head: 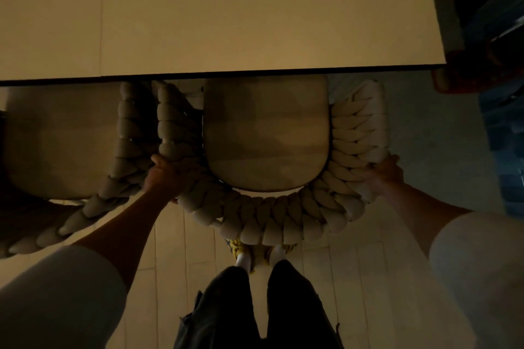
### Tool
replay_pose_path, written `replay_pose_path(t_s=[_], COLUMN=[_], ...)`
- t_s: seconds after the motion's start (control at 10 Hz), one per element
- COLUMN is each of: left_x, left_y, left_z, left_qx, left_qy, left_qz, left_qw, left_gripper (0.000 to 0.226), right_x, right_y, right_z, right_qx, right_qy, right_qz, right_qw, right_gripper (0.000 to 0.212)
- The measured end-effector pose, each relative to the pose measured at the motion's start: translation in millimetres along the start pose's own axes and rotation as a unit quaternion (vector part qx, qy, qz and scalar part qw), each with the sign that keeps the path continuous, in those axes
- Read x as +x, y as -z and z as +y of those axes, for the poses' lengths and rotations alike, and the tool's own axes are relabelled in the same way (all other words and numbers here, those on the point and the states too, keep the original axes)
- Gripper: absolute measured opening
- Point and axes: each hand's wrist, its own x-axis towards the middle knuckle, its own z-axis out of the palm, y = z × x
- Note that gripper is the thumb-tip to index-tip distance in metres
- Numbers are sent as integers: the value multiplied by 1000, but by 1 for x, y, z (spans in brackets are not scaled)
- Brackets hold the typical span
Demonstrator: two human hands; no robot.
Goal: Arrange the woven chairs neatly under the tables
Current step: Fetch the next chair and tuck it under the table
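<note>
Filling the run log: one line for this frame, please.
left hand grips woven chair backrest | right hand grips same backrest | seat cushion partly under table | second woven chair close on left

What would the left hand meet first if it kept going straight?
The left hand grips the chair's woven back; beyond that, probably the seat cushion, though depth is unclear.

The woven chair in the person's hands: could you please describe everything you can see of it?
The woven chair stands upright facing the table, its front tucked under the tabletop edge. A thick, cream braided band curves round as back and arms, framing a smooth beige seat cushion. The left hand grips the band's left bend, the right hand its right bend. A second chair stands close on its left. Its legs are hidden.
</note>
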Motion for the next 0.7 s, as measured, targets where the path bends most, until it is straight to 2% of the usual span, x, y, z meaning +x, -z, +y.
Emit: replay_pose_path(t_s=[0.3,0.4,0.5,0.6,0.7], left_x=[0,1,4,8,3], left_y=[-9,-8,-5,-5,-5], left_z=[-7,-4,-3,-5,-5], left_qx=[-48,-102,-108,-52,-107], left_qy=[1,36,38,9,28], left_qz=[-41,-37,-46,-11,-39], left_qw=[998,993,992,999,993], left_gripper=[80,78,73,80,77], right_x=[9,8,8,5,1], right_y=[6,7,7,6,10], right_z=[10,6,-1,-1,-1], right_qx=[-59,-54,-40,-37,-39], right_qy=[39,28,19,8,9], right_qz=[-9,-9,-12,-14,-22], right_qw=[997,998,999,999,999], right_gripper=[78,82,87,91,95])
